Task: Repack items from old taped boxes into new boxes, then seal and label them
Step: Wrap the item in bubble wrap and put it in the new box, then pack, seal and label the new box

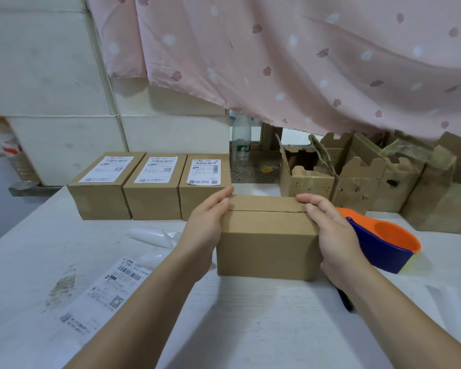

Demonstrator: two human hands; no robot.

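A small new cardboard box (268, 243) stands in the middle of the white table (250, 323), its two top flaps folded down and meeting along a seam. My left hand (206, 219) clasps its left end, fingers flat on the far flap. My right hand (330, 230) clasps its right end, fingertips on the top. A blue and orange tape dispenser (383, 243) lies just right of the box, behind my right hand. A loose shipping label (109, 291) lies on the table at the front left.
Three closed, labelled boxes (149, 187) stand in a row at the back left. Several old, worn, open boxes (370, 182) line the back right. A plastic bottle (241, 139) stands behind. Crumpled clear plastic (155, 235) lies left of the box. A pink curtain (304, 62) hangs overhead.
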